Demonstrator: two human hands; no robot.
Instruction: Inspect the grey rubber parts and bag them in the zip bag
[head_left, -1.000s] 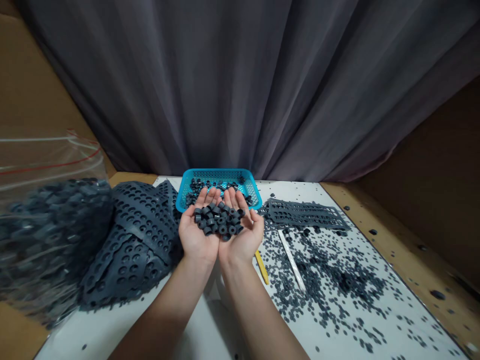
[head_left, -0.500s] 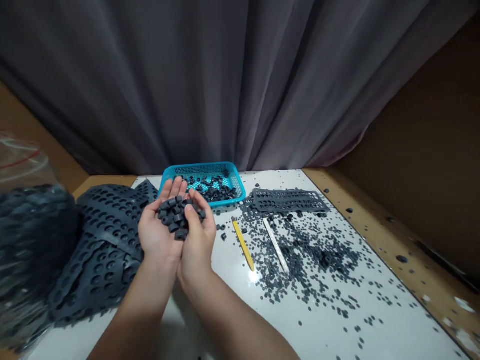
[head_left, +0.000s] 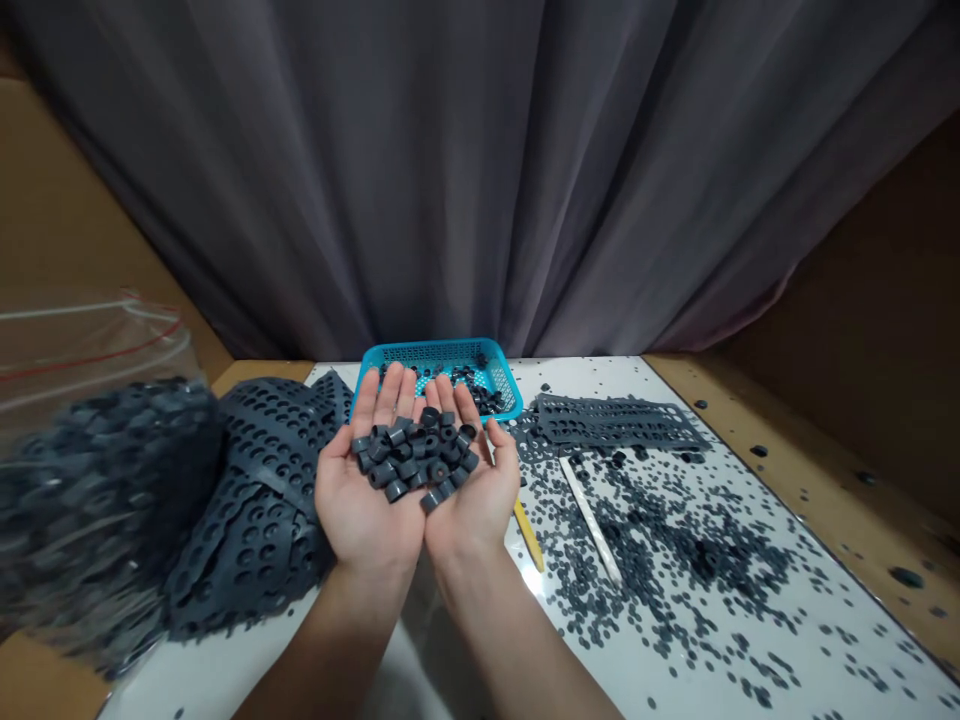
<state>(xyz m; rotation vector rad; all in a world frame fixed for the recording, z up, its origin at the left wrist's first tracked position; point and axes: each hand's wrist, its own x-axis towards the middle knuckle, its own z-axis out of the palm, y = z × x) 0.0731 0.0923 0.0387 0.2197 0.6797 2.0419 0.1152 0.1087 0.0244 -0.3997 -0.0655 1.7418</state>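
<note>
A heap of small dark grey rubber cylinders [head_left: 412, 460], some with a hole showing in the end, rests across both palms. My left hand [head_left: 375, 525] is cupped palm up under its left part, with the fingers stretched forward. Side by side with it, my right hand [head_left: 474, 515] is also palm up and bears the right part of the heap. Just beyond the fingertips stands a blue plastic basket [head_left: 514, 390] with more dark pieces inside; my fingers hide part of it.
Left lie dark perforated rubber sheets [head_left: 262, 480] and a blurred zip bag [head_left: 112, 480] full of dark pieces. On the right are a yellow stick tool [head_left: 529, 540], a white stick [head_left: 591, 522], a perforated strip [head_left: 615, 422] and many scattered small discs [head_left: 637, 560]. A curtain [head_left: 450, 180] hangs behind.
My right hand has opened out from over the pieces, its thumb lifting off them. Both palms now lie flatter and the heap is spread wider. The view has shifted left.
</note>
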